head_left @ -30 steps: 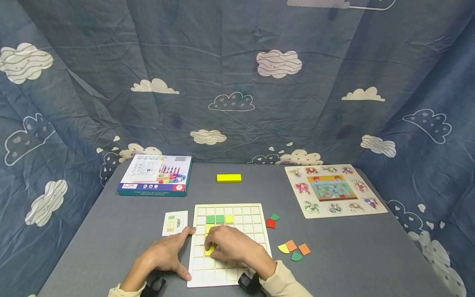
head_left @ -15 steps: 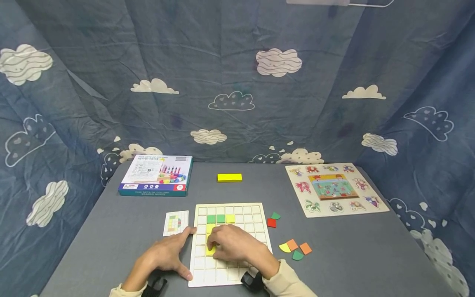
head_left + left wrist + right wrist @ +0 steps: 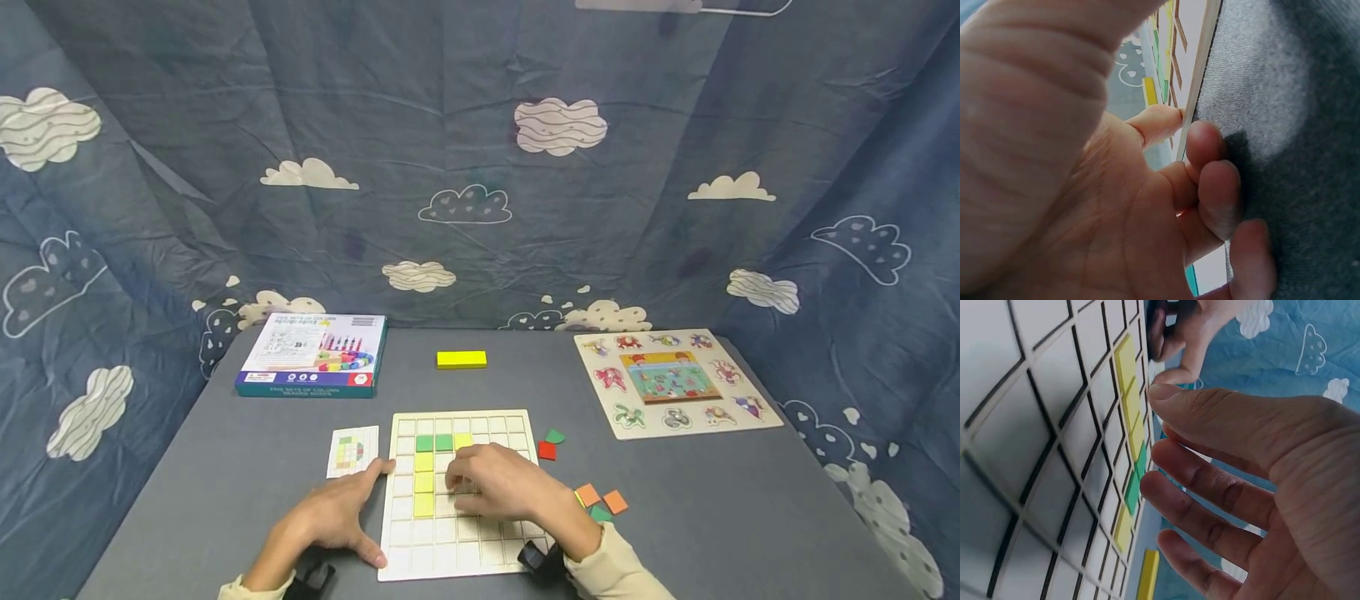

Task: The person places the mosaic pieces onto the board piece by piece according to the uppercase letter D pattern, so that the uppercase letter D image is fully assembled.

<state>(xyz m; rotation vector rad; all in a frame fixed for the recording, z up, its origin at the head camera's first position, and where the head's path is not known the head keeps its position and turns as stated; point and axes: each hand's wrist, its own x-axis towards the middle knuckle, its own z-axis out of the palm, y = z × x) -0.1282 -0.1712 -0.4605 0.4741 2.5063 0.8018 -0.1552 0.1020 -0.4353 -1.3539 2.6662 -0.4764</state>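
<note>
A pale grid board (image 3: 422, 557) lies on the table, with two green square tiles (image 3: 424, 443) and a yellow square tile (image 3: 462, 441) in one row. Below the left green tile, three yellow tiles (image 3: 423, 483) form a column. My left hand (image 3: 330, 512) rests at the board's left edge, its thumb and index finger spread and touching that edge. Over the board's middle hovers my right hand (image 3: 502, 483), to the right of the yellow column. In the right wrist view its fingers (image 3: 1210, 481) are loosely extended, with nothing between them and the thumb.
A small pattern card (image 3: 352, 450) lies left of the board. Right of it are red (image 3: 547, 451), orange (image 3: 616, 502) and green (image 3: 555, 437) pieces, some partly behind the right arm. Farther back are a boxed set (image 3: 311, 354), a yellow bar (image 3: 461, 360) and a picture puzzle board (image 3: 611, 404).
My right hand has let go of the lowest yellow tile and moved right, uncovering the yellow column. The left hand has stayed at the board's edge.
</note>
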